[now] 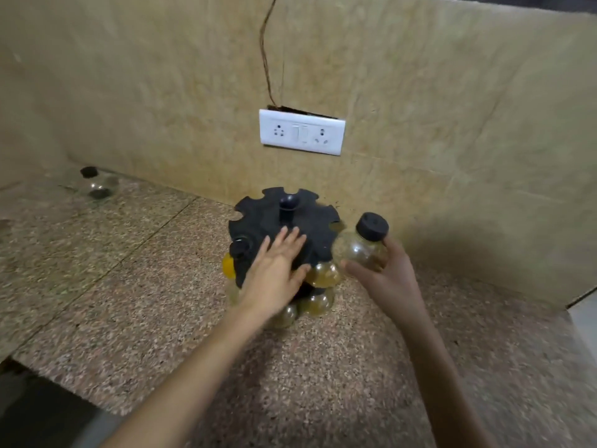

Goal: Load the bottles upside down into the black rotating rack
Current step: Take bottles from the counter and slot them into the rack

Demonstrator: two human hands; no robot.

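Observation:
The black rotating rack (258, 215) stands on the granite counter near the back wall, with notched slots round its top disc and a knob in the middle. Several amber-filled bottles (323, 273) hang in it below the disc. My left hand (277, 270) lies flat on the disc's near side, fingers spread. My right hand (387, 276) holds a clear bottle (358, 247) with a black cap, cap up and tilted, just right of the rack's edge. Another clear bottle (98, 185) with a black cap stands alone at the far left of the counter.
A white socket plate (302, 132) sits on the beige wall behind the rack, with a thin wire rising from it. The counter's front edge (64, 386) runs at the lower left.

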